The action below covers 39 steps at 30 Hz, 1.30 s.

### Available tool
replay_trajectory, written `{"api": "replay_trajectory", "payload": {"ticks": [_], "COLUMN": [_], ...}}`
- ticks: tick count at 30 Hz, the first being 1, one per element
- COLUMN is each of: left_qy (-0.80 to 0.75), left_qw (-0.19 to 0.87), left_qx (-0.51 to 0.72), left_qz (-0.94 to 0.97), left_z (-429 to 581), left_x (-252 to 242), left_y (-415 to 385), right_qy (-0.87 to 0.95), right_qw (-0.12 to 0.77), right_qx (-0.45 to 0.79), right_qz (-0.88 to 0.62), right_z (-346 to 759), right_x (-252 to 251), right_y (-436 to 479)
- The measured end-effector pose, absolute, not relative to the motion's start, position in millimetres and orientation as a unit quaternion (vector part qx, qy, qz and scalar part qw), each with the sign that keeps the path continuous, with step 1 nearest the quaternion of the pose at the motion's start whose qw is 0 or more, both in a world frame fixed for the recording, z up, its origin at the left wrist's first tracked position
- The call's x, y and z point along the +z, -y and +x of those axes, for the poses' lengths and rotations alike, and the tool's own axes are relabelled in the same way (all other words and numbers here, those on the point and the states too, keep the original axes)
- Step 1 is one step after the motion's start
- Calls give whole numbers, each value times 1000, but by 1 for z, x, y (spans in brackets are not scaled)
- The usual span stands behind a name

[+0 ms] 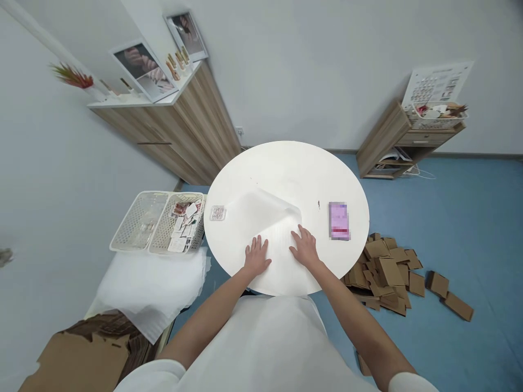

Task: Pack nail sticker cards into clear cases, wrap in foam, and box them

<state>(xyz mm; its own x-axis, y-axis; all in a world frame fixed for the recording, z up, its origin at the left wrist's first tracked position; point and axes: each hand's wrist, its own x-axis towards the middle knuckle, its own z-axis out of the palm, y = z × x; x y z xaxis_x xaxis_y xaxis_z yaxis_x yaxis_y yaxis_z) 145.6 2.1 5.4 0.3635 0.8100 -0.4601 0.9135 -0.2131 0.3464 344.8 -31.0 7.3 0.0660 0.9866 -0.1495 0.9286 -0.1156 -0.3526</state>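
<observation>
A thin white sheet [261, 209], like packing foam, lies in the middle of the white round table [286, 158], with its right end raised in a fold. My left hand [257, 257] rests just below the sheet's near edge, palm down and fingers spread. My right hand [305, 247] is also open, its fingertips beside the folded right end; whether they touch it I cannot tell. Left of the sheet sits a small clear plastic case [218, 213]. Toward the table's right edge lies a purple blurred-out item [339, 221], with a tiny dark red piece [318, 204] nearby.
Two white baskets [139, 220] stand at the left, one holding cards and packets. Below them are a stack of white sheets [151, 277] and flat cardboard [81, 359]. Brown boxes [388, 272] are piled on the floor at right. Cabinets [196, 120] line the wall.
</observation>
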Motion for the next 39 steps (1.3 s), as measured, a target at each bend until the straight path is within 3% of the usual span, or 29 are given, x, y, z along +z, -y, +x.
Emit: {"api": "replay_trajectory", "payload": {"ticks": [7, 11, 14, 18, 21, 24, 30, 39], "left_qy": [-557, -559, -556, -546, -544, -538, -519, -365], "left_qw": [283, 303, 308, 314, 324, 307, 252, 329], "left_qx": [-90, -82, -84, -80, -78, -85, -72, -19], "left_qz": [776, 767, 767, 773, 770, 780, 814, 871], "left_z": [141, 139, 138, 138, 136, 135, 129, 74], "left_x": [1, 2, 3, 4, 5, 4, 6, 3], "left_y": [-1, 1, -1, -6, -14, -26, -54, -17], "right_qy": [785, 741, 592, 522, 521, 538, 687, 629], "right_qw": [35, 157, 281, 319, 334, 278, 31, -18], "right_qx": [236, 327, 379, 412, 338, 241, 241, 186], "right_qz": [-572, -565, -653, -675, -709, -759, -685, -755], "right_z": [342, 350, 372, 398, 392, 361, 299, 275], "right_x": [11, 14, 14, 8, 3, 1, -3, -5], "right_y": [-32, -93, -131, -133, -88, -22, 66, 77]}}
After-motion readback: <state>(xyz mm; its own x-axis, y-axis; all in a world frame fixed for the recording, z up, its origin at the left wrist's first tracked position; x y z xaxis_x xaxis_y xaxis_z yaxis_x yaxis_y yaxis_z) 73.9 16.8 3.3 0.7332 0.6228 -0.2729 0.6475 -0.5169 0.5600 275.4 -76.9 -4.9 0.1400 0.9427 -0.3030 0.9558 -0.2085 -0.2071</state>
